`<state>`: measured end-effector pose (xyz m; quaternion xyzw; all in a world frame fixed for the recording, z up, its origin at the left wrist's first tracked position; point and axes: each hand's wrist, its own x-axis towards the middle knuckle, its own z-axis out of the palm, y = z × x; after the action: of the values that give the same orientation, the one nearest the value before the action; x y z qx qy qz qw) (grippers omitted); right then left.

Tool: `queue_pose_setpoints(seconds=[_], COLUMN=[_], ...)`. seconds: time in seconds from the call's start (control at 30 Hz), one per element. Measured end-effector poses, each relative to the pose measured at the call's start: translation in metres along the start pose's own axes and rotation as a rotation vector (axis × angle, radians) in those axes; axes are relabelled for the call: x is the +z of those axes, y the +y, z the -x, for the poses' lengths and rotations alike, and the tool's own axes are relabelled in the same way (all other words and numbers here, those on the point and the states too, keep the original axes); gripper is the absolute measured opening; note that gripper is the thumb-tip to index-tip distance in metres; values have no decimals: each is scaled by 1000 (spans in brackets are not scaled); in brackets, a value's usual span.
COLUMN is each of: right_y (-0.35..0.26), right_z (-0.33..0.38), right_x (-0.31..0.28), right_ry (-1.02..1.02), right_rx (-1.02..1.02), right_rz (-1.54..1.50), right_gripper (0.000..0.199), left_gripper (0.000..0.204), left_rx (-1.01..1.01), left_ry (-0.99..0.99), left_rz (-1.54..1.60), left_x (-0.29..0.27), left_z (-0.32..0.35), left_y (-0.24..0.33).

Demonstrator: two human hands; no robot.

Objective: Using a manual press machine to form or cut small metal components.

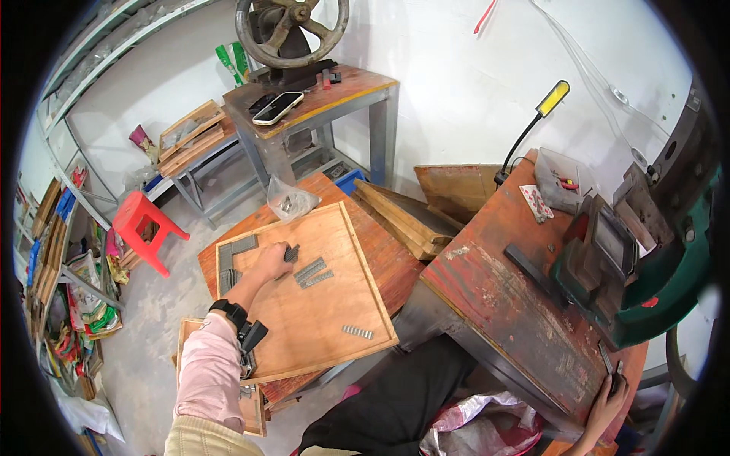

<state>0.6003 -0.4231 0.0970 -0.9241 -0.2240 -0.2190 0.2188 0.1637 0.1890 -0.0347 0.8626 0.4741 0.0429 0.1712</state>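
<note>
My left hand [271, 263] reaches over a shallow wooden tray [334, 311], its fingers closed on a short row of small grey metal pieces [292, 252]. Rows of similar grey pieces [226, 262] line the tray's far left corner. Two more short rows [312, 272] lie just right of the hand, and a lone row [357, 332] rests near the right edge. At the far right, my right hand [608, 401] is on the worn red-brown bench by its near edge, fingers curled round a dark object that I cannot make out. A narrow metal strip [605, 357] sticks out beyond those fingers.
A green machine [661, 296] stands on the right bench [502, 311], beside a dark bar [532, 273] and a clear plastic box [563, 186]. Behind the tray are a plastic bag [290, 201] and leaning wooden trays [403, 220]. A red stool [144, 228] stands left.
</note>
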Motion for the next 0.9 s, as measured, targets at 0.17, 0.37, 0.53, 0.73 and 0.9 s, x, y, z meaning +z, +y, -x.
queue_pose_setpoints(seconds=[0.17, 0.37, 0.53, 0.73, 0.9], right_y=[-8, -12, -13, -16, -19], right_z=[0, 0, 1, 0, 1], right_x=[-1, -1, -2, -4, -5], right_ry=[-15, 15, -9, 8, -3], right_rx=[59, 61, 73, 59, 57], right_rz=[-17, 9, -13, -21, -12], right_gripper=[29, 30, 30, 29, 29], left_gripper=[36, 46, 59, 66, 50], left_rx=[63, 174, 125, 120, 114], left_ry=[24, 25, 5, -48, -32], left_rz=[-9, 7, 83, 10, 8], left_x=[26, 35, 32, 27, 26], left_z=[-18, -7, -4, -5, -4], left_y=[7, 8, 13, 21, 22])
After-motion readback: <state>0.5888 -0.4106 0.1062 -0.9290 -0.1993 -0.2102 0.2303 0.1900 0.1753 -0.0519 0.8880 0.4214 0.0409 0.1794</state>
